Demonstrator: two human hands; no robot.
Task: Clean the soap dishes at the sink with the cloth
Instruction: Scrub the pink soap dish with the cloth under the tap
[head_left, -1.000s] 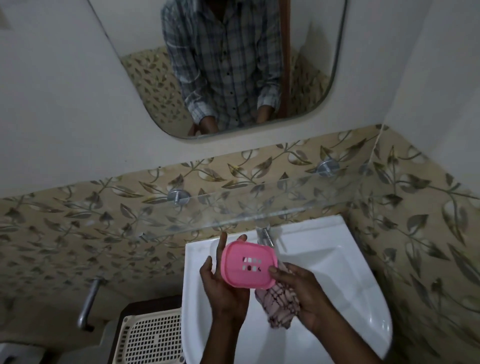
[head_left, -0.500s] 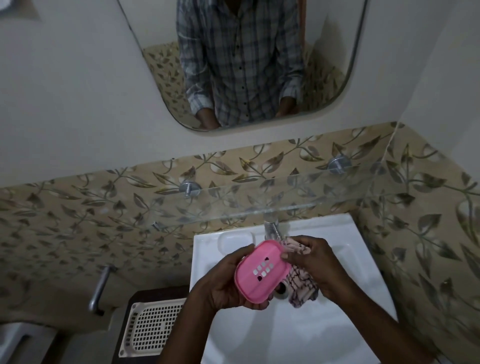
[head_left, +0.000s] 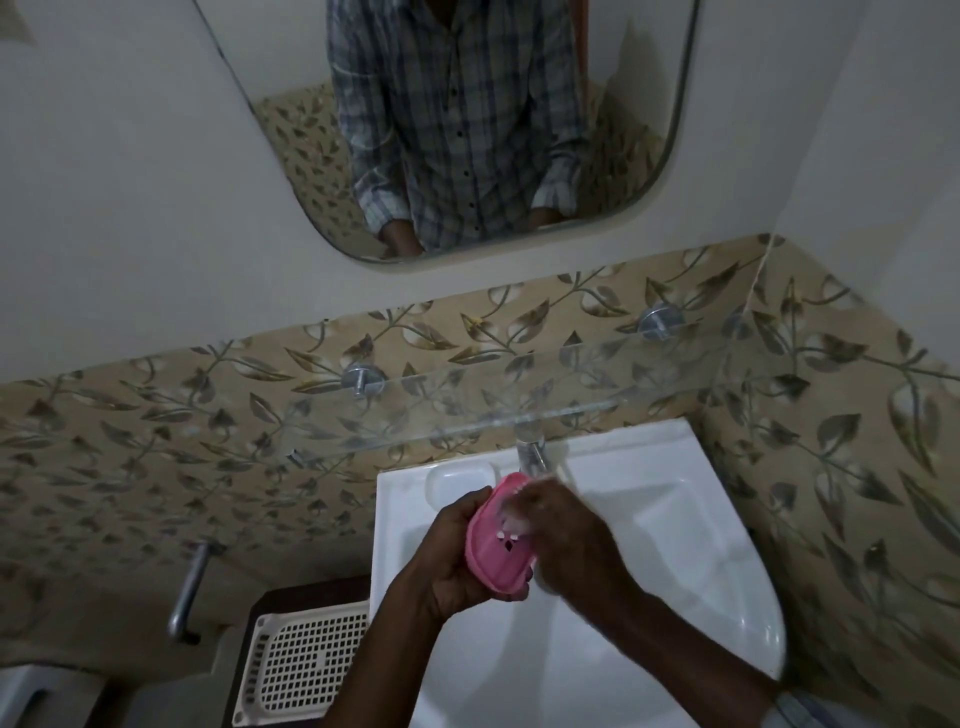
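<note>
My left hand (head_left: 457, 556) holds a pink soap dish (head_left: 501, 545) with drain slots over the white sink (head_left: 675, 519), tilted on its edge. My right hand (head_left: 566, 530) presses against the dish's inner face from the right and is blurred by motion. The checked cloth is hidden under that hand; only a pale smear shows at the fingers. The tap (head_left: 531, 454) stands just behind the dish.
A glass shelf (head_left: 519, 410) on metal pegs juts out above the tap. A mirror (head_left: 467, 130) hangs higher on the wall. Left of the sink lie a cream perforated tray (head_left: 301, 665) and a metal lever (head_left: 189, 592). Leaf-patterned tiled walls close in at right.
The dish has turned more edge-on and risen toward the tap. My right hand has slid over its face, covering the cloth that hung visibly below before.
</note>
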